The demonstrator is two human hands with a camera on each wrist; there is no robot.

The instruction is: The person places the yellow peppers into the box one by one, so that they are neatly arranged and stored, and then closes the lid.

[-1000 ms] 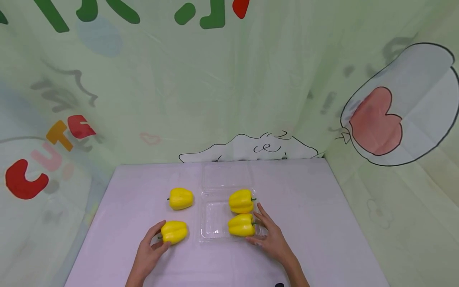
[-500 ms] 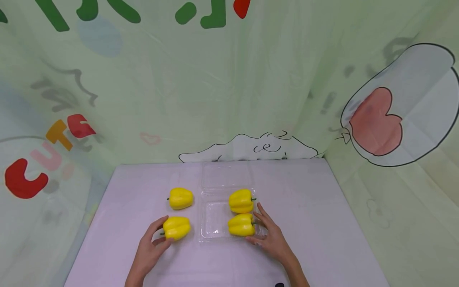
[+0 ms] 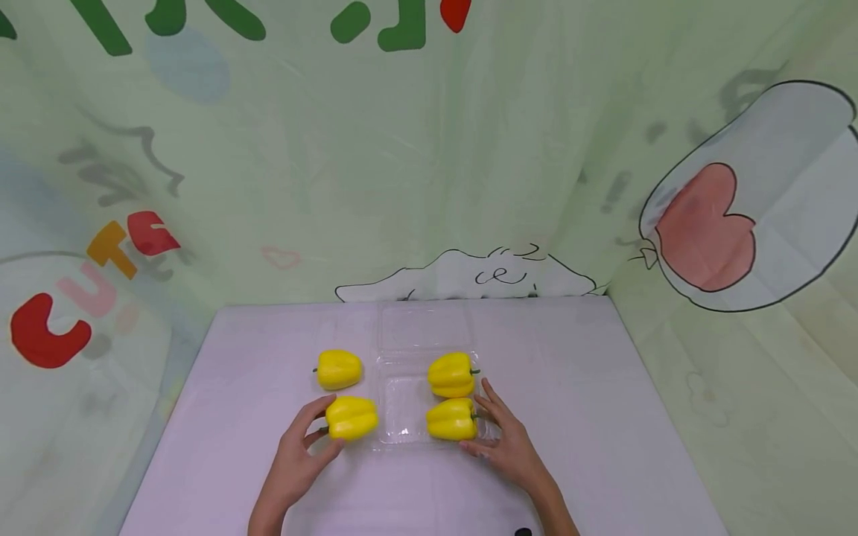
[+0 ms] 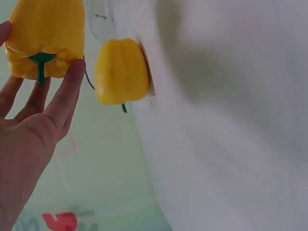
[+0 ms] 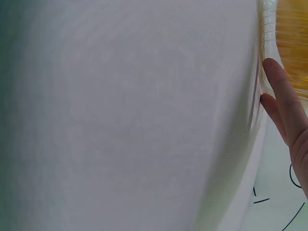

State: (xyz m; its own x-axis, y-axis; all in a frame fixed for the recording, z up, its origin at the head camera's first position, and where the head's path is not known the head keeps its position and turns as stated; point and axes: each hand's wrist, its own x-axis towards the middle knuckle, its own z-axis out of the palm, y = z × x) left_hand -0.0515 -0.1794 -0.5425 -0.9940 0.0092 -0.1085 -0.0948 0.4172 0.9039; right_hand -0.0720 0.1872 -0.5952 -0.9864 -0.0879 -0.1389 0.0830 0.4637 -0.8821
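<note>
My left hand (image 3: pixel 297 454) grips a yellow bell pepper (image 3: pixel 351 418) by its stem end, fingers and thumb on its sides. In the left wrist view this bell pepper (image 4: pixel 45 36) is held up, its green stem toward the palm. The pepper overlaps the left rim of a clear plastic clamshell container (image 3: pixel 402 439). Two yellow bell peppers, a far one (image 3: pixel 450 374) and a near one (image 3: pixel 451 420), lie in the container's right half. At its right side rests my right hand (image 3: pixel 506 447), straight fingers against the wall (image 5: pixel 269 33) in the right wrist view.
Another yellow bell pepper (image 3: pixel 338 370) lies on the table left of the container. The container's raised lid (image 3: pixel 424 327) is spread toward the back. A printed cloth (image 3: pixel 302 164) surrounds the pale table (image 3: pixel 570 372). A small black object (image 3: pixel 523 532) shows at the front edge.
My left hand has moved the held bell pepper right and away from me, from the open table to the container's left rim. My right hand has stayed at the container.
</note>
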